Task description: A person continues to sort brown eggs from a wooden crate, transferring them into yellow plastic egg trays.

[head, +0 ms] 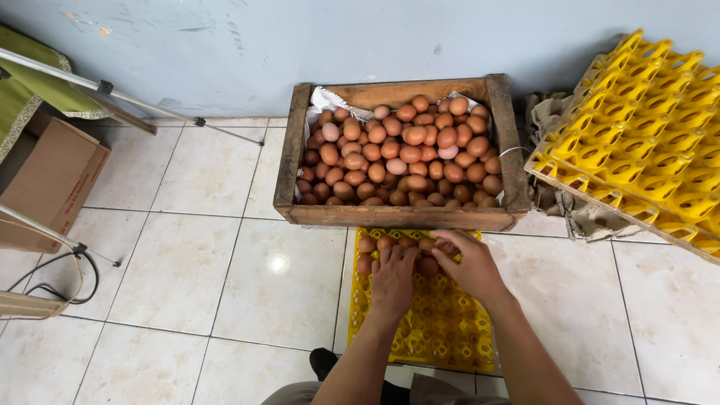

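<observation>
A wooden crate (291, 161) heaped with brown eggs (401, 150) stands on the tiled floor against the wall. Right in front of it lies a yellow plastic egg tray (442, 330) with several brown eggs (367, 244) in its far rows. My left hand (394, 277) rests palm down over eggs in the tray's second row. Beside it, my right hand (469, 264) has its fingers curled around a brown egg at the tray's far edge. Whether the left hand grips an egg is hidden under its palm.
A stack of empty yellow egg trays (645, 142) leans at the right, over grey paper trays (559, 202). At the left are a cardboard box (52, 180), metal tripod legs (112, 94), a black cable (67, 281) and green fabric (30, 82).
</observation>
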